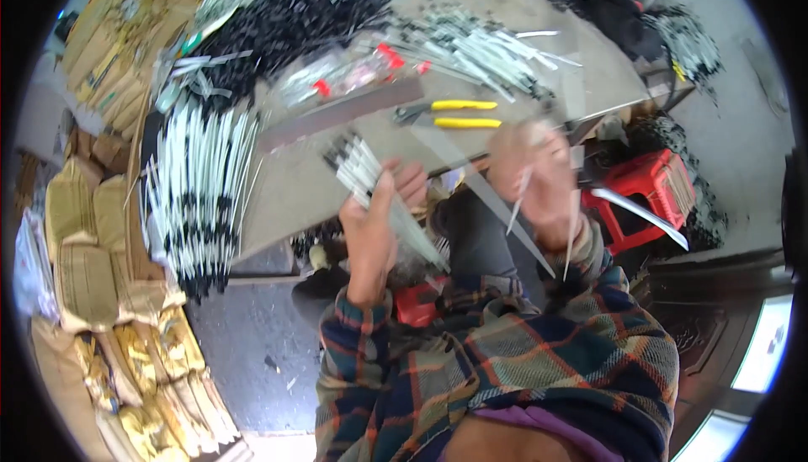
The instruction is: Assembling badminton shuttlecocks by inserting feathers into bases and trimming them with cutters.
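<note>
In my left hand is a bundle of thin white strips with black tips, pinned between thumb and fingers, its long ends slanting toward my lap. My right hand, smeared by motion, is raised over the table's front edge. Several blurred white strips hang from its closed fingers; how many is hard to make out. Cutting pliers with yellow handles lie on the table just beyond both hands.
A long metal bar lies beyond my left hand. Stacked strip bundles overhang the table's left side. Black pieces are heaped at the back, loose white strips beside them. A red stool stands at right, cardboard boxes at left.
</note>
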Demonstrator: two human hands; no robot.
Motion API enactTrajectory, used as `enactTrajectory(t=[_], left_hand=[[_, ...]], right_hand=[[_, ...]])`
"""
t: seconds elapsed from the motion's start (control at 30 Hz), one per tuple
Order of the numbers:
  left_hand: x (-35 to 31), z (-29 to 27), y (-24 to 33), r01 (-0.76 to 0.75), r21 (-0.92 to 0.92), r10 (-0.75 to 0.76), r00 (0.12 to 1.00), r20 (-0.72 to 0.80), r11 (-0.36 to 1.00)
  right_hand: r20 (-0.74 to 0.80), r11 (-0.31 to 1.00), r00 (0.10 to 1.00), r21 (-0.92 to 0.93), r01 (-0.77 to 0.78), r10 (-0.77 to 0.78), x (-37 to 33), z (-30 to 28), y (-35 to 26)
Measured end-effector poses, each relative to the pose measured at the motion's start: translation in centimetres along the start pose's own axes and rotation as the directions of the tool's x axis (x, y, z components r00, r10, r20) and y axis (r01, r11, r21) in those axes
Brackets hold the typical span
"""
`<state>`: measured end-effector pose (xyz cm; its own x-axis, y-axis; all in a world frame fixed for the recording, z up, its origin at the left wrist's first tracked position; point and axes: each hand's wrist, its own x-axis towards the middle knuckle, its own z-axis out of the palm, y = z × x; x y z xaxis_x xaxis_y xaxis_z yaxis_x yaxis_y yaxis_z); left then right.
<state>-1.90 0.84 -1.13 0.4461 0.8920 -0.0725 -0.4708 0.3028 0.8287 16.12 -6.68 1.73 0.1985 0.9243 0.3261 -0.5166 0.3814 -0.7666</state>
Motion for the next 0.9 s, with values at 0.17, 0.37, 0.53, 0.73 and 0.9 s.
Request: enactTrajectory(t=[0.17,0.37,0.53,0.73,0.9], left_hand=[[-1.5,1.0,1.4,-0.093,-0.091,0.091,0.995,-0.036,0.991],[-2.9,0.1,-0.2,-0.221,-0.002,0.216,0.957,-0.193,0.975],[-3.2,-0.4,0.4,-0.262,-0.094,0.245,0.956,-0.163,0.96],[-3.9,-1.1,2.7,-0.172,-0.059,0.17,0.985,-0.035,0.983],[-5.8,0.5,4.6,0.061,-0.111,-0.051,0.994,0.096,0.992]], right_hand=[[0.008,0.91,0.921,0.152,-0.386,0.39,-1.5,2.2,6.4],[-0.029,0.891,0.89,0.0,-0.455,0.455,-1.2,3.0,7.9],[0.007,0.853,0.856,0.077,-0.516,0.517,-0.7,2.9,7.8],[0.119,0.774,0.949,-0.612,-0.162,0.292,-1.1,2.7,6.1],[0.293,0.973,0.956,-0.224,0.055,0.014,2.1,2.0,6.8]])
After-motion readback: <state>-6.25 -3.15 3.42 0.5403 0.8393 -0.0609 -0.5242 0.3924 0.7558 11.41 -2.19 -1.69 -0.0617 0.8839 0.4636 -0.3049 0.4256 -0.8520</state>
